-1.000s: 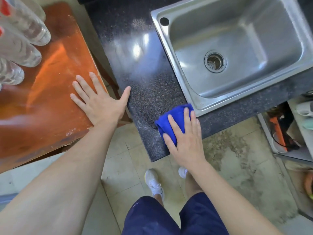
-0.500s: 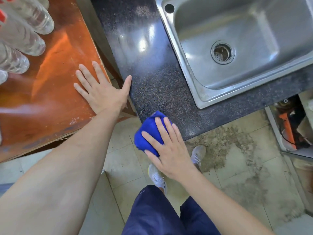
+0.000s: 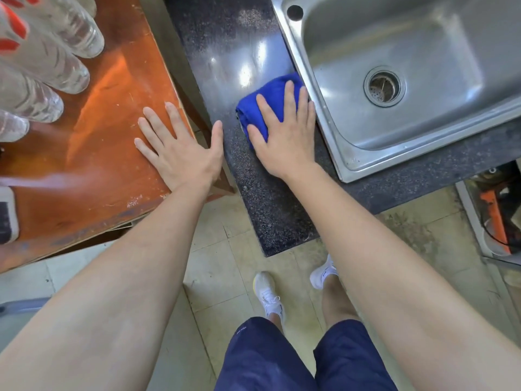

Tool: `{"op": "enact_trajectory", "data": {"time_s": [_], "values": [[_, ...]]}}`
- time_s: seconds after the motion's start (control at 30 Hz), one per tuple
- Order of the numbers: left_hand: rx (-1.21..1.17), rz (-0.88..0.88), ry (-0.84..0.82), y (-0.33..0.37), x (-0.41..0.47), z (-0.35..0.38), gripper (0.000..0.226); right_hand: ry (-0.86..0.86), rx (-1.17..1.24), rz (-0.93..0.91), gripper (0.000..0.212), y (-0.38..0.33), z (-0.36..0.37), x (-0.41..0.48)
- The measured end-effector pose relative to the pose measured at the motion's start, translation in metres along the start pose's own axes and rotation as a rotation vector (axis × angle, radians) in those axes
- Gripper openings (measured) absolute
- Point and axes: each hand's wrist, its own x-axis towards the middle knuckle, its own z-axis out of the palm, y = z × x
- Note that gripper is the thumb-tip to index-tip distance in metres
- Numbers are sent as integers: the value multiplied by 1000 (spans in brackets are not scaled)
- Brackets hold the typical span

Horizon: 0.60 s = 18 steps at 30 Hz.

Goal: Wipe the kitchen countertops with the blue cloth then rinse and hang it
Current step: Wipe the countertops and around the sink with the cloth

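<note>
blue cloth (image 3: 270,93) now up beside sink (image 3: 335,148)

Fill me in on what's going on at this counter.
A person is wiping the dark speckled stone countertop with a folded blue cloth. The right hand presses flat on the cloth, beside the rim of the stainless steel sink. The left hand rests flat on the orange-brown wooden table next to the counter, which holds clear plastic bottles. The cloth has not yet been rinsed or hung.
</note>
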Motion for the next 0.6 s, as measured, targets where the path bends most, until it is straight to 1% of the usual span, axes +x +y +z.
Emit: {"op": "enact_trajectory", "data": {"time_s": [0.07, 0.17, 0.27, 0.33, 0.43, 0.5, 0.6], "values": [[4, -3, -1, -1, -1, 0, 96, 15, 13, -7, 63, -8, 7, -17], [-3, 3, -1, -1, -1, 0, 97, 35, 42, -151, 59, 1, 19, -82], [-6, 4, -10, -1, -1, -2, 98, -8, 20, -280, 57, 35, 25, -156], [-8, 3, -22, 0, 0, -3, 100, -24, -10, -291, 59, 64, 21, -182], [0, 4, -22, 1, 0, -3, 100, -31, -15, -265, 61, 83, 14, -172], [-4, 3, -21, 1, 0, -3, 98, -20, -10, -210, 62, 75, 13, -143], [-16, -5, -13, 0, 0, -3, 95, -13, 1, -100, 64, 44, 10, -88]]}}
